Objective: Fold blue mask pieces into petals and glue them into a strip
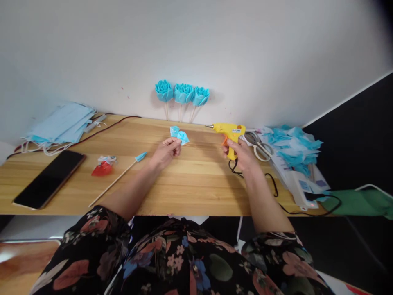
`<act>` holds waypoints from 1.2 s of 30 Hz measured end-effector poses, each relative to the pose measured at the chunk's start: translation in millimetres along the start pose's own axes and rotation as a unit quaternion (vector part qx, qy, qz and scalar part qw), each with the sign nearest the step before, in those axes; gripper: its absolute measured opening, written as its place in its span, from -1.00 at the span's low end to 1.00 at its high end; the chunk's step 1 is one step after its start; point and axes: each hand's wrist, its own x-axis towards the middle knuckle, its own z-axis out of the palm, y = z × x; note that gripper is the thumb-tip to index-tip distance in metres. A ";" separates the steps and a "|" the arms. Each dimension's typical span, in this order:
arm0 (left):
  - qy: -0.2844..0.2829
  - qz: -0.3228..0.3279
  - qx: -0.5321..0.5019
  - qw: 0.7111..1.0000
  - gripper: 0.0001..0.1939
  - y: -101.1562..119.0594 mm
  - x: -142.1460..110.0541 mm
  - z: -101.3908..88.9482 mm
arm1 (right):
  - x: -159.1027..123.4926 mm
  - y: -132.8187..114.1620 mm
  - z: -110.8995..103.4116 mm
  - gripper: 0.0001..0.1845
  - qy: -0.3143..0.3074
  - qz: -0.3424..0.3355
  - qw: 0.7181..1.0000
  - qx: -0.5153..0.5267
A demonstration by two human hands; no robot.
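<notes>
My left hand [166, 150] pinches a small folded piece of blue fabric [179, 134] above the middle of the wooden desk [190, 184]. My right hand [241, 155] is wrapped round the handle of a yellow glue gun [229, 131], whose nozzle points left toward the blue piece, a short gap away. The gun's black cord [276, 192] trails off to the right. Left of my left hand lies a wooden stick with a blue tip [118, 178].
Three blue fabric roses on sticks [182, 94] lean against the white wall. Blue face masks [61, 125] are stacked at the back left, near a black phone [50, 178] and a red wrapper [102, 168]. Scissors [259, 145] and blue scraps [293, 149] lie to the right.
</notes>
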 end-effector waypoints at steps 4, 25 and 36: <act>0.006 -0.001 0.007 1.000 -0.46 0.0 0.9 -1.9 | 4.6 17.1 12.4 -0.54 -0.032 -0.069 0.997 -0.011; 0.047 0.016 0.078 0.996 -0.56 1.8 -1.8 2.5 | -11.4 39.4 28.6 -0.41 -0.109 -0.074 0.986 -0.103; 0.042 0.013 0.071 0.997 -0.53 2.8 -3.2 3.6 | -10.0 45.6 26.1 -0.43 -0.124 -0.075 0.983 -0.116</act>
